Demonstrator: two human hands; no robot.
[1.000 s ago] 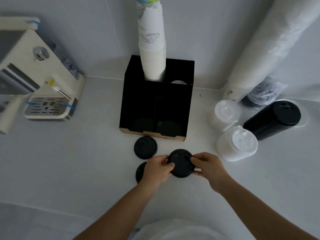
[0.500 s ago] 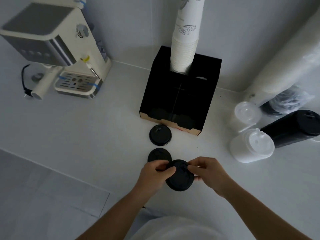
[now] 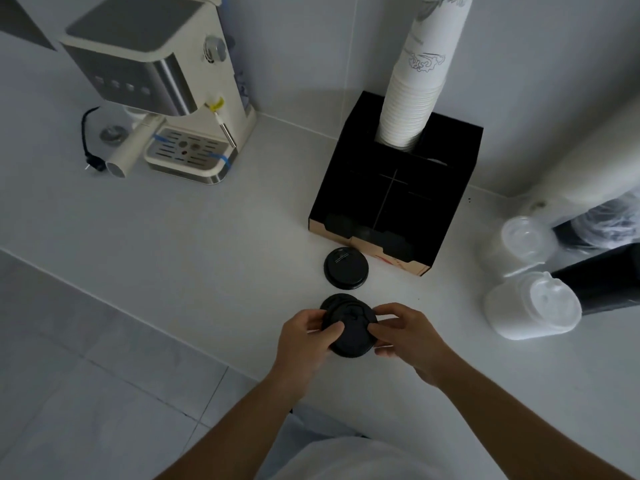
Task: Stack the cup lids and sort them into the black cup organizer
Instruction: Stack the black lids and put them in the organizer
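Nearest the camera, both forearms are extended forward over the white counter [image 3: 207,237], meeting near its front edge. A black lid [image 3: 353,336] is gripped between the two hands: the left hand [image 3: 304,337] is curled around its left rim with the thumb laid on top, and the right hand [image 3: 405,336] is closed on its right rim, thumb and forefinger pinched over the top. The held lid is laid partly over a second black lid [image 3: 334,303], whose far-left edge shows beneath it (whether the two are touching cannot be told).

Three black lids are counted in all: the held one, the one under it, and a third lid [image 3: 346,268] lying flat on the counter just beyond, near the front of the black cup organizer [image 3: 415,188]. Dark shapes are seen in the organizer's two front compartments, too dim to identify. One stack of white paper cups [image 3: 415,98] is stood in its back left slot.

To the right, two white lid stacks [image 3: 530,306] lie on their sides, with black sleeves [image 3: 602,282] and wrapped tubes behind them. One coffee machine [image 3: 166,84] is set far left.

Open counter is left between the machine and the organizer; the counter's front edge runs just left of the hands.
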